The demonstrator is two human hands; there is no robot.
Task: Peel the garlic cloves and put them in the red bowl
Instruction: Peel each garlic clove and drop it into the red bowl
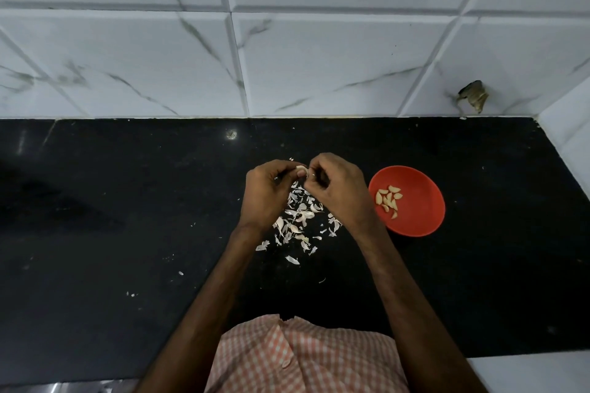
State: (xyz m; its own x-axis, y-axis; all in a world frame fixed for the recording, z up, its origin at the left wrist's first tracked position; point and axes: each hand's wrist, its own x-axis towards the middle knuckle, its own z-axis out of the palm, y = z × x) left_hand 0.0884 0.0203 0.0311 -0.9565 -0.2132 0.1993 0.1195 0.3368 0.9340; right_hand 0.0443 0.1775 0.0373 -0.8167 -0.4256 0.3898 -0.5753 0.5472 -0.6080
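A white marble-pattern tiled wall point(319, 57) stands behind a black countertop point(127, 217). Above the counter, the left hand point(266, 193) and the right hand point(338, 188) meet, and their curled fingers pinch one garlic clove point(301, 170) between them. The red bowl point(421, 201) sits just right of the right hand, with peeled cloves point(389, 198) inside. A pile of garlic skins point(297, 220) lies under the hands.
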